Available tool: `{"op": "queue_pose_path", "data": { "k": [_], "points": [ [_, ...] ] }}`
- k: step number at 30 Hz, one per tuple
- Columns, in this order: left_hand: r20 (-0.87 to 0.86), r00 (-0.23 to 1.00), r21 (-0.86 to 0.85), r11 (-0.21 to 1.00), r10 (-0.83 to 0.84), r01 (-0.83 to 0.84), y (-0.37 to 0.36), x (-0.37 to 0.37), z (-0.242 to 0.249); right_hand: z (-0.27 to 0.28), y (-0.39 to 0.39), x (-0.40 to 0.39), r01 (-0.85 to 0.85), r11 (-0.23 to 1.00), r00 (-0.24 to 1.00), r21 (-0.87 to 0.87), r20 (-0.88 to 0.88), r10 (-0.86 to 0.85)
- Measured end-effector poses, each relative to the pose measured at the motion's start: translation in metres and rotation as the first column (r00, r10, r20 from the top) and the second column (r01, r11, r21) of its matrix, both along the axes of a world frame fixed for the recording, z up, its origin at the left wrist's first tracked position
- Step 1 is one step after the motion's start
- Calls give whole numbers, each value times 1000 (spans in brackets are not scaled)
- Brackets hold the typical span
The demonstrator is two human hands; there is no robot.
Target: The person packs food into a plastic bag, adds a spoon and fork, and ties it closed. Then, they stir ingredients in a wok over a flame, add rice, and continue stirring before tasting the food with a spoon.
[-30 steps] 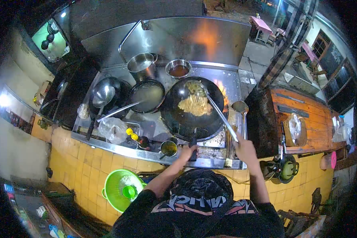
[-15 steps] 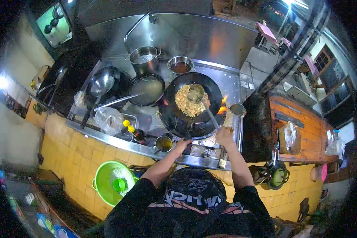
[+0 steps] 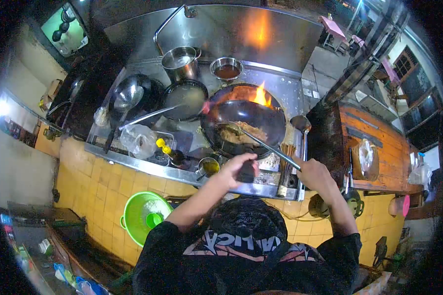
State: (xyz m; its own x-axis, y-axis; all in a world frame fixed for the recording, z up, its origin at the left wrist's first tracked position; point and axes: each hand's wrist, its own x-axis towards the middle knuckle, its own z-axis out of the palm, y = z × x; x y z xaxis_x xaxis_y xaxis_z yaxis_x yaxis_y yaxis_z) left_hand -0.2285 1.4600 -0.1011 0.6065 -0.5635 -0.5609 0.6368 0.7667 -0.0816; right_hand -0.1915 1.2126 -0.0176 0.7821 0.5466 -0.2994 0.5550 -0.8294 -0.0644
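A dark wok [image 3: 246, 112] is tilted towards me over the burner, its far side raised. My left hand [image 3: 237, 171] is closed around the wok's handle. The brown fried food [image 3: 251, 132], looking like rice or noodles, has gathered on the near side of the wok. In my right hand [image 3: 317, 175] is the handle of a long metal ladle [image 3: 273, 149]. The ladle's bowl reaches into the food and is mostly hidden. Orange flame [image 3: 262, 95] rises behind the wok's far rim.
A steel pot [image 3: 179, 60], a bowl of red-brown sauce [image 3: 227, 70] and a pan of pale liquid [image 3: 186, 101] stand behind and left. Yellow-capped bottles [image 3: 169, 151] and a metal cup [image 3: 208, 167] are near the front edge. A green basin [image 3: 133, 216] is at lower left.
The wok has tipped towards me and the food has slid to its near side. Flame has flared higher behind it. My right hand has moved right and slightly down with the ladle.
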Motion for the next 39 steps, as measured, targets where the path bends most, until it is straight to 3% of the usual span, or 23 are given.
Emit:
{"op": "queue_pose_path", "data": {
  "k": [2, 4, 5, 6, 8, 10, 12, 14, 16, 17, 19, 20, 22, 23, 24, 25, 26, 29, 31, 33, 34, 38, 39],
  "points": [
    [219, 976, 329, 943, -20, -54, 10, 2, -65, 0, 1, -6, 17, 1000, 1000, 6, 14, -18],
    [89, 991, 615, 788, -100, 25, -7, -20, -85, -12, 0, -13, 32, 999, 999, 23, 13, -33],
    [-53, 996, 535, 841, -66, 84, -30, -37, -10, -25, 0, -13, 67, 998, 996, -17, 58, -66],
    [220, 941, 605, 793, -257, 75, -31, -58, -43, -33, 4, -11, 110, 993, 990, -51, 98, -104],
    [105, 960, 461, 868, -259, 184, -42, -77, 16, -35, 14, -17, 165, 984, 984, -62, 75, -160],
    [199, 922, 526, 830, -333, 186, -25, -54, -1, -34, 19, -21, 160, 985, 987, -66, -19, -162],
    [186, 946, 547, 828, -267, 126, 6, -10, -30, -60, 12, -24, 149, 986, 988, -69, -32, -152],
    [215, 961, 665, 747, -177, -11, 10, -11, -69, -88, 12, -16, 292, 955, 955, -49, 77, -288],
    [136, 979, 580, 813, -152, 46, -16, -46, -36, -95, -2, -2, 298, 954, 944, -21, 156, -291],
    [111, 975, 429, 894, -194, 129, -21, -63, -30, -76, -8, -6, 328, 944, 934, 34, 138, -329],
    [124, 941, 541, 816, -316, 203, -17, -67, -11, -44, -15, -9, 409, 901, 898, 141, 111, -425],
    [105, 943, 530, 820, -316, 216, -15, -65, -26, -40, -16, -11, 407, 903, 900, 138, 110, -422],
    [218, 946, 529, 843, -241, 93, 0, -40, -97, -37, -18, -21, 443, 822, 882, 358, -8, -471],
    [329, 930, 713, 688, -162, -132, -5, -31, -121, -51, -12, -20, 431, 790, 878, 436, 0, -479],
    [221, 918, 969, 180, -329, -169, -6, -20, -83, -50, 6, -18, 477, 764, 859, 435, -43, -511],
    [351, 850, 929, 258, -393, -265, 2, -11, -118, -79, 18, -11, 488, 779, 846, 393, 6, -533],
    [341, 926, 802, 565, -164, -195, 5, 1, -154, -115, 25, -2, 458, 811, 855, 363, 69, -514],
    [289, 942, 810, 568, -173, -145, 8, 10, -159, -190, 40, 22, 321, 916, 898, 238, 232, -375],
    [319, 915, 773, 627, -246, -101, 16, 8, -159, -175, 45, 28, 311, 931, 894, 193, 272, -355],
    [331, 920, 753, 646, -207, -126, 14, 8, -157, -153, 44, 28, 384, 906, 914, 176, 68, -400],
    [330, 926, 737, 663, -183, -132, 14, 6, -155, -156, 45, 25, 380, 908, 916, 178, 66, -396],
    [330, 919, 768, 627, -216, -129, 14, 5, -156, -186, 34, 32, 407, 870, 900, 279, 40, -434],
    [329, 922, 767, 627, -204, -135, 14, 4, -157, -197, 27, 43, 308, 856, 937, 416, 25, -349]
  ]
}}
